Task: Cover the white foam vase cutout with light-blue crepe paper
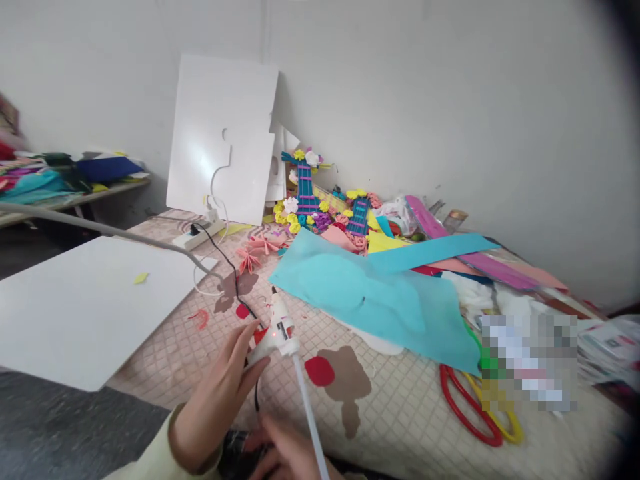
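A white hot glue gun (281,328) with a black tip lies over the patterned tablecloth, its nozzle pointing away from me. My left hand (220,390) is closed round its handle, near the red trigger. A long translucent glue stick (309,417) sticks out of the gun's rear toward me. Below the gun, at the table's near edge, my right hand (290,450) is blurred beside the glue stick; whether it holds anything is unclear. A black cord (234,280) runs from the gun's side toward a white power strip (200,233).
Blue sheet (360,293) lies across the middle. White board (90,307) is at left, another (220,140) leans on the wall. Paper-flower decorations (306,190) stand behind. Red-handled scissors (467,407) and yellow handles (513,427) are at right. A grey cable (125,233) crosses the left.
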Available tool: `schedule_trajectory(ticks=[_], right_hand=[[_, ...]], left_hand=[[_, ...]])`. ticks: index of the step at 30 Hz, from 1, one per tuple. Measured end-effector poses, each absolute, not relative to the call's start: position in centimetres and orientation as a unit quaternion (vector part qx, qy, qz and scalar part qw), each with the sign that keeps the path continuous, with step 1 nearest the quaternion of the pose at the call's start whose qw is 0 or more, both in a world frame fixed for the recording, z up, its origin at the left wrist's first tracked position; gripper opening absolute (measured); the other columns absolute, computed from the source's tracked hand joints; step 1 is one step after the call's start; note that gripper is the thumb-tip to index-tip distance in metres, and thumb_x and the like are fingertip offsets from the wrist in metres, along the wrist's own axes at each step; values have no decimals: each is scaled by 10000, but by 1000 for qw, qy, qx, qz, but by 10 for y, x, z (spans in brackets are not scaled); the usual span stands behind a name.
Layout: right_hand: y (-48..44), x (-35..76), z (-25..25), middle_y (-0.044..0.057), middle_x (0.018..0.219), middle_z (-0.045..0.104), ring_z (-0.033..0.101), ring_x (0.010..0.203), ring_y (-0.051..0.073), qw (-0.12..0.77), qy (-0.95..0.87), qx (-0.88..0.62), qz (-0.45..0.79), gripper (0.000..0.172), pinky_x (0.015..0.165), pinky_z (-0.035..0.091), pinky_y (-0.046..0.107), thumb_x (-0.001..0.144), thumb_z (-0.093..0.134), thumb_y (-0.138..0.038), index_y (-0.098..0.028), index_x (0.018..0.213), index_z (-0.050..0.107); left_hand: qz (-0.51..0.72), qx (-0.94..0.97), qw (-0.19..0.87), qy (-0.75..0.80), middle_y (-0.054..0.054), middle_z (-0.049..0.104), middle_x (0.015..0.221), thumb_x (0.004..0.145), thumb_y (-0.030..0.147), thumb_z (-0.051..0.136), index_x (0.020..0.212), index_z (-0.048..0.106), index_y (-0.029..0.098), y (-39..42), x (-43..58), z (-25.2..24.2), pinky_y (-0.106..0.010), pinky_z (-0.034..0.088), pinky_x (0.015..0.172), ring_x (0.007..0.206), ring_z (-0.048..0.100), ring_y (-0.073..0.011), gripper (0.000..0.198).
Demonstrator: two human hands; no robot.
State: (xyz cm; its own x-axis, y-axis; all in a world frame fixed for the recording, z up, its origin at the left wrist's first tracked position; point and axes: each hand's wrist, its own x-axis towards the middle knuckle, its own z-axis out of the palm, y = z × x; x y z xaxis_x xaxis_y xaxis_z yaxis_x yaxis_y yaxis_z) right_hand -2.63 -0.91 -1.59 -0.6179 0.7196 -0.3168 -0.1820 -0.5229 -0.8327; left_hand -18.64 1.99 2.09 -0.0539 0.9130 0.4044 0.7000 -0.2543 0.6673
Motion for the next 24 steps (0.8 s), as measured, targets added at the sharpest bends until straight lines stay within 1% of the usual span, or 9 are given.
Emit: schedule_trajectory(ticks=[1,3,5,8,10,15,17,20,24], right_hand=[[-11,-29,-17,19,642,643,556,472,92,319,-383,-336,799,352,407,418,178,691,590,-494,-189,838,688],[-13,-30,-16,53,929,645,609,654,126,426,-364,-324,762,529,518,469,205,571,726,-424,-212,1043,618],[-12,-24,-12,59,1042,611,606,789,155,517,-358,-310,713,666,652,487,243,539,760,-387,-229,1149,544],[-5,-11,-3,45,1008,635,581,909,165,592,-304,-335,667,436,805,456,279,676,663,-392,-234,1075,589],[0,-2,2,35,1008,641,568,950,173,603,-255,-364,662,330,839,442,295,699,644,-381,-233,992,621],[0,17,11,15,802,651,580,774,149,670,-203,-352,621,225,716,455,278,738,602,-379,-208,880,632],[-3,22,16,-11,710,609,549,684,128,702,-211,-293,614,205,672,446,280,742,594,-368,-223,883,626],[-8,27,22,-28,632,535,495,594,118,712,-207,-216,636,206,613,435,304,747,570,-376,-249,904,610],[-12,31,27,-35,571,452,412,520,110,721,-186,-203,636,267,510,393,280,703,595,-396,-237,918,590]], left_hand=[[427,665,125,600,-109,501,1164,777,318,532,1238,400,236,21,-178,24,-363,418,861,1012,520,-261,487],[459,643,126,599,-113,493,1164,771,304,545,1230,397,229,22,-162,31,-386,400,877,1032,499,-270,488],[489,628,145,587,-111,485,1170,760,277,565,1218,407,237,22,-142,35,-388,393,880,1039,489,-270,486],[520,631,200,540,-97,505,1162,741,217,591,1188,456,262,14,-109,33,-352,404,870,1026,504,-258,470],[511,664,223,499,-85,500,1199,767,166,548,1218,436,283,5,-91,28,-336,392,902,1077,483,-246,479],[416,756,185,470,-83,336,1369,792,195,517,1336,235,267,-8,-82,30,-432,296,1013,1251,303,-260,617],[393,775,180,460,-81,360,1354,804,231,509,1320,251,266,-5,-90,39,-436,326,998,1238,327,-250,578],[366,799,211,428,-50,456,1274,835,252,467,1260,329,281,3,-101,57,-348,405,948,1162,428,-194,448],[309,841,197,398,-38,524,1198,844,272,454,1209,409,246,19,-112,75,-277,429,914,1096,483,-159,368]])
